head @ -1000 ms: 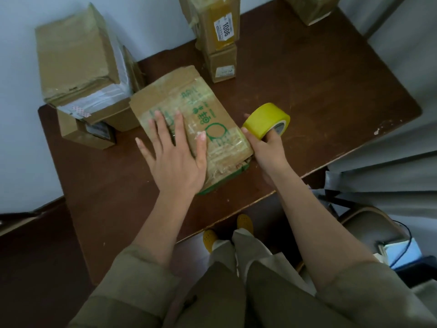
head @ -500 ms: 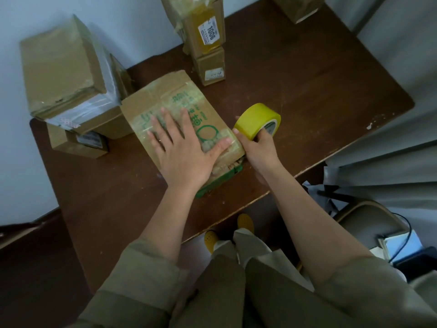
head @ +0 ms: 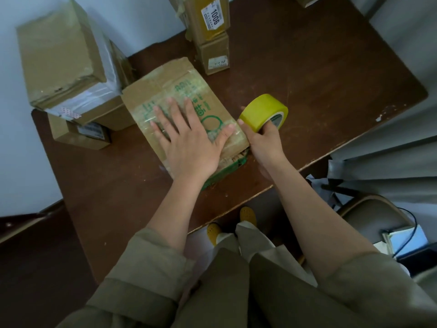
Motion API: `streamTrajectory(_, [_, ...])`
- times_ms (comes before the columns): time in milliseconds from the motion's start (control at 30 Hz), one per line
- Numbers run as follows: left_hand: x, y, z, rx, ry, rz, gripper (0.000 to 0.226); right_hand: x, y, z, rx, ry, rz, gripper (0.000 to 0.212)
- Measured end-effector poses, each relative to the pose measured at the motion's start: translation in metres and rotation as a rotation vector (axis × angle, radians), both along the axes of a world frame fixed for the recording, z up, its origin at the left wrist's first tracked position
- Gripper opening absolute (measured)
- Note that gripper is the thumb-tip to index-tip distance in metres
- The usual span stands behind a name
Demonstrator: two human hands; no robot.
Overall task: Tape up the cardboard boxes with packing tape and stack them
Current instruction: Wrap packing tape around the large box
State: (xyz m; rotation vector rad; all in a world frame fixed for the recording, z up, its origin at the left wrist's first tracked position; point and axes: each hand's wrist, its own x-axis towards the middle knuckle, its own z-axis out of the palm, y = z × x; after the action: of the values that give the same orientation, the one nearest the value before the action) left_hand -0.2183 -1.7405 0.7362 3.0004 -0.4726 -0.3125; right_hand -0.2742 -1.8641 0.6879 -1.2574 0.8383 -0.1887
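Box (head: 179, 98) with green print lies near the table's (head: 331, 79) front edge as we tape it: our left hand (head: 189, 140) presses flat on its top, fingers spread, while our right hand (head: 264, 140) grips the yellow tape roll (head: 262, 111) just beside the box's right corner. Taping looks under way. Next, we judge, the roll must be drawn across the seam while the left hand steadies. Other boxes (head: 63, 58) stand stacked behind.
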Motion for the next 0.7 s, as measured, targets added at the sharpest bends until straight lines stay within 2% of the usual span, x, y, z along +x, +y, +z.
streamTrajectory(167, [0.002,-0.009,0.005,-0.069,0.032,0.071,0.089,0.0,-0.001,0.003,-0.003,0.006,0.02,0.014])
streamTrajectory(267, [0.002,-0.027,0.008,-0.061,0.084,0.158,0.117,-0.004,-0.002,0.006,-0.01,-0.004,0.02,0.011])
streamTrajectory(333, [-0.001,-0.032,0.003,-0.032,0.039,0.154,0.122,-0.005,-0.002,0.007,-0.022,0.009,0.014,0.007])
streamTrajectory(567, [0.001,-0.039,0.007,-0.103,0.004,0.24,0.083,-0.005,0.001,0.012,0.019,-0.004,0.011,0.007])
streamTrajectory(633, [0.006,-0.051,0.012,-0.136,0.052,0.334,0.085,-0.007,0.001,0.014,0.008,-0.003,0.019,0.01])
streamTrajectory(700, [0.011,-0.062,0.013,-0.11,0.081,0.393,0.098,-0.008,0.002,0.016,0.007,-0.009,0.021,0.007])
